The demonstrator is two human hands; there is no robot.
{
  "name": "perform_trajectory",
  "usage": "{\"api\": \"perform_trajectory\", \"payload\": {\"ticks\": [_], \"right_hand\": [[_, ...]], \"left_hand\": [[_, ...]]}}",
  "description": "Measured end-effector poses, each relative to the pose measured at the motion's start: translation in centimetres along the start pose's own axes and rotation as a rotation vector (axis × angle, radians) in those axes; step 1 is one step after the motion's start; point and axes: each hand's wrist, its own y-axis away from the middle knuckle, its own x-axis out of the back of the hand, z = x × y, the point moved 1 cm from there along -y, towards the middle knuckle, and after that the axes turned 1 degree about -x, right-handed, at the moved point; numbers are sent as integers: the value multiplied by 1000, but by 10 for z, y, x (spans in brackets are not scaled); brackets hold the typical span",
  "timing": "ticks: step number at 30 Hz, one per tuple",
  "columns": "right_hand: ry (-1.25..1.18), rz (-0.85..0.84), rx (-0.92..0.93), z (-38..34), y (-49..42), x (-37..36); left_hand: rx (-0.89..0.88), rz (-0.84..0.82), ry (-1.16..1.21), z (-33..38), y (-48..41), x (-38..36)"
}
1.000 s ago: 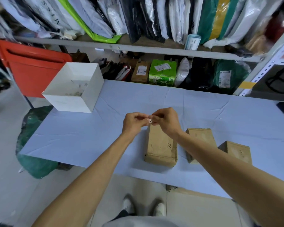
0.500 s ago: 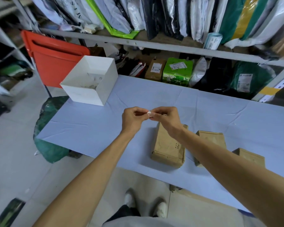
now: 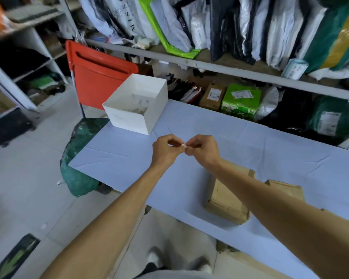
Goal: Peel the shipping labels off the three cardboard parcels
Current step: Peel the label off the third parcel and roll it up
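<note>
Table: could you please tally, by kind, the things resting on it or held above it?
Parcels: 2 visible; more may be hidden
White box: 1
Label scrap, pinched between left hand and right hand: 1
Total: 4

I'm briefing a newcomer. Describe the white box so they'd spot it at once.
Find the long table with the pale blue cloth. At its far left corner stands the white box: open-topped, unlike the closed brown parcels nearer the person.
</note>
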Motion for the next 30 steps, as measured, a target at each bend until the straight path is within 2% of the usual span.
{"api": "perform_trajectory", "payload": {"ticks": [12, 21, 26, 30], "right_hand": [[52, 16, -74, -40, -35, -74], [85, 3, -106, -51, -88, -107], [175, -16, -67, -66, -146, -116], [214, -53, -45, -83, -186, -126]], "left_hand": [[-46, -13, -115, -32, -43, 73], [-144, -145, -517, -41, -104, 104], [-78, -41, -544, -37, -153, 126], [-12, -50, -585, -39, -184, 141]]}}
